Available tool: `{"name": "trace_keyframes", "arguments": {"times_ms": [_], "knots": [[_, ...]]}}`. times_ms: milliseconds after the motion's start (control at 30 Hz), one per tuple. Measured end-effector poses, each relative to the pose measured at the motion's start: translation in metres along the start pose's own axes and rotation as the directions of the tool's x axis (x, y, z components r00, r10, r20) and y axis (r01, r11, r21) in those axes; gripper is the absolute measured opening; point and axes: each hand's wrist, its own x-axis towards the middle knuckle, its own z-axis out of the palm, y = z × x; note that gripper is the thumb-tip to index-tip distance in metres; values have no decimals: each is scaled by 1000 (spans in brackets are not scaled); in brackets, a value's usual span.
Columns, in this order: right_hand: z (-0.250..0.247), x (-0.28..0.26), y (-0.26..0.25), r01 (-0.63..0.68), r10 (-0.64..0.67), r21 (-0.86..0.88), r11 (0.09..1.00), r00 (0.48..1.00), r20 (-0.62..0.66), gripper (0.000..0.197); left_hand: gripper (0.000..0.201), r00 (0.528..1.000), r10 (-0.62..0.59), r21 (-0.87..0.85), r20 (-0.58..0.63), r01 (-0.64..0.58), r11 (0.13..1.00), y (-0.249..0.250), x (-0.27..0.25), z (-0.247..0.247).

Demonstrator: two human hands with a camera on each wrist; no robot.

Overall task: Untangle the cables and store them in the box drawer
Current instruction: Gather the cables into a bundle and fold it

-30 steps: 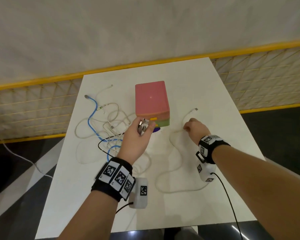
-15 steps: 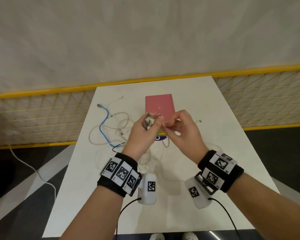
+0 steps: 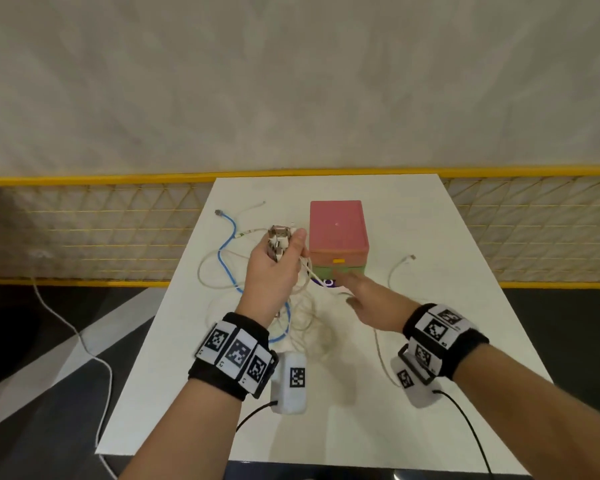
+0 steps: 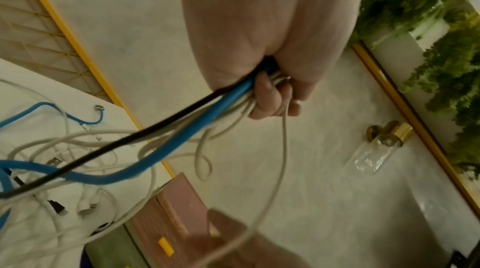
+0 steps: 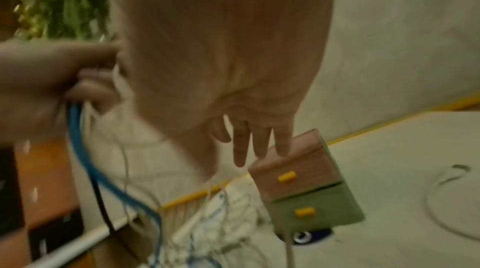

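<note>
My left hand (image 3: 286, 249) is raised over the table and grips a bundle of cable ends (image 3: 278, 241). In the left wrist view its fingers (image 4: 271, 96) curl round a blue cable (image 4: 182, 137), a black cable (image 4: 130, 139) and white ones. My right hand (image 3: 347, 289) is open with straight fingers (image 5: 249, 145) just in front of the drawer box (image 3: 338, 233). The box has a pink top drawer (image 5: 298, 168) and a green lower drawer (image 5: 319, 209), both with yellow handles. The rest of the tangle (image 3: 302, 317) lies on the table under my left hand.
A separate white cable (image 3: 392, 271) curls on the white table (image 3: 447, 306) right of the box. A blue cable end (image 3: 227, 233) lies at the far left. A yellow-railed mesh fence (image 3: 84, 230) runs behind the table, and another white cord (image 3: 70, 327) trails on the floor at left.
My right hand left the bundle it was working at beside my left hand, dropped toward the box front and opened. My left hand still holds the cable ends up.
</note>
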Motion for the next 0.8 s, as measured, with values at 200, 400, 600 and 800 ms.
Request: {"name": "trace_keyframes", "arguments": {"times_ms": [200, 400, 600, 800], "knots": [[-9, 9, -53, 214, -184, 508, 834, 977, -109, 92, 16, 981, 40, 15, 188, -43, 999, 28, -13, 16], [-6, 11, -76, 386, -136, 498, 777, 874, -466, 51, 16, 951, 119, 74, 285, -146, 987, 48, -11, 16], [-9, 8, -88, 364, -108, 556, 747, 892, -439, 17, 42, 893, 335, 225, 299, -408, 885, 64, -6, 5], [-14, 10, -94, 202, 54, 635, 746, 932, -360, 25, 24, 809, 428, 345, 403, -567, 748, 72, -2, 6]]}}
